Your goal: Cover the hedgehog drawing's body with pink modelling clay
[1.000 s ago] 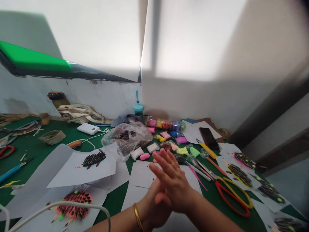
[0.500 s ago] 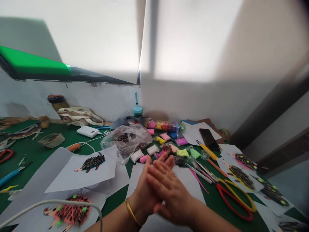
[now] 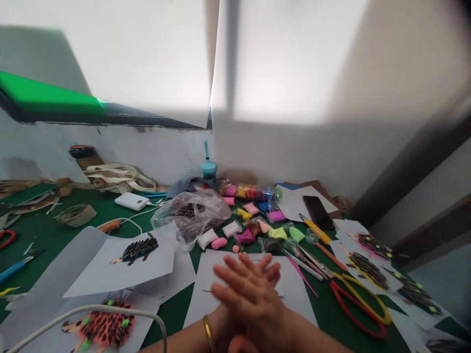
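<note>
My right hand (image 3: 253,296) lies across my left hand (image 3: 230,318), palm against palm, over white paper (image 3: 301,304) on the green table. The right hand's fingers are spread. Most of the left hand is covered by it; some fingertips show beyond, and a gold bangle is on that wrist. Whether anything is between the palms is hidden. Just past the fingers lie a pink oval lump (image 3: 219,242), a small peach ball (image 3: 236,249) and small packets of coloured clay (image 3: 246,237).
Red and yellow scissors (image 3: 358,294), a cutter (image 3: 318,230) and a phone (image 3: 318,212) lie right. Hedgehog pictures (image 3: 140,247) with dark seeds are on both sides. A plastic bag (image 3: 191,215) stands behind, and a white cable (image 3: 88,308) crosses the lower left.
Both hands have moved lower and nearer, the right now lying more over the left. The peach ball and more of the paper show. The view has shifted slightly.
</note>
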`<state>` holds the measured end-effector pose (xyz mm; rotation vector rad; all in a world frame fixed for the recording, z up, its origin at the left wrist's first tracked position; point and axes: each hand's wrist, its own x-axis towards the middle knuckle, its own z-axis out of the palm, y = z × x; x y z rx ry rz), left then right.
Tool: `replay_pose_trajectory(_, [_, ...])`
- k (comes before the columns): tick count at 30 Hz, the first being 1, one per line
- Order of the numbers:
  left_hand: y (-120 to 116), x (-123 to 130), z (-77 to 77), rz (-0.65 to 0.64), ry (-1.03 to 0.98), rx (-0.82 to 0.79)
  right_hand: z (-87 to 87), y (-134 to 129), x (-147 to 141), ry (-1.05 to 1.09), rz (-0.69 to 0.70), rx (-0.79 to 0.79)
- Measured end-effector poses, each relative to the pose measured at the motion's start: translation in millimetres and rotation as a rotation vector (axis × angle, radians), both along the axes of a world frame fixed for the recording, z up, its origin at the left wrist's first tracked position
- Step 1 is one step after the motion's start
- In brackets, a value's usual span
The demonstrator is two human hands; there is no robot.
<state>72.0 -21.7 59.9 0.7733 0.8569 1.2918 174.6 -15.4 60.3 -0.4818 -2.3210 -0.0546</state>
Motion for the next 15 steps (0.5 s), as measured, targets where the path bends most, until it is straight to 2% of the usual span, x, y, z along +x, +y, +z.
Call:
replay_pose_trajectory(3, [-3.6,-1.4,-1.5,-0.286,-0.146,-0.084,-0.9,9.0,8.2,-0.002,-0.189,-0.069])
replay_pose_trajectory(4, [-1.7,-3.6,-1.5,-0.389,-0.27,-0.145,-2.1,10.0,10.4,-0.034,-0.219,-0.075])
replay_pose_trajectory(5, [1.3,-5.8,-1.8,-0.427,-0.362,-0.181,-3.6,9.2,11.4,-0.066,-0.208,-0.079])
replay_pose_trajectory(7, [7.0,-7.9,-3.9,-0.371,-0.431,-0.209,-6.3,3.5,9.8,-0.11,-0.105,-0.106])
replay_pose_trajectory(9, [8.7,-6.0,-7.5,-0.32,-0.413,-0.21,-8.8,-0.8,6.5,-0.122,0.003,-0.088])
replay_pose_trajectory(10, [7.8,-4.3,-9.0,-0.332,-0.405,-0.22,-10.3,-0.1,6.0,-0.108,-0.015,-0.084])
replay_pose_trajectory(12, [4.7,-2.4,-10.0,-0.392,-0.402,-0.253,-14.7,8.0,9.6,-0.038,-0.155,-0.076])
replay_pose_trajectory(15, [4.3,-8.7,-5.9,-0.442,-0.474,-0.285,-24.1,27.3,25.0,-0.058,-0.325,-0.082])
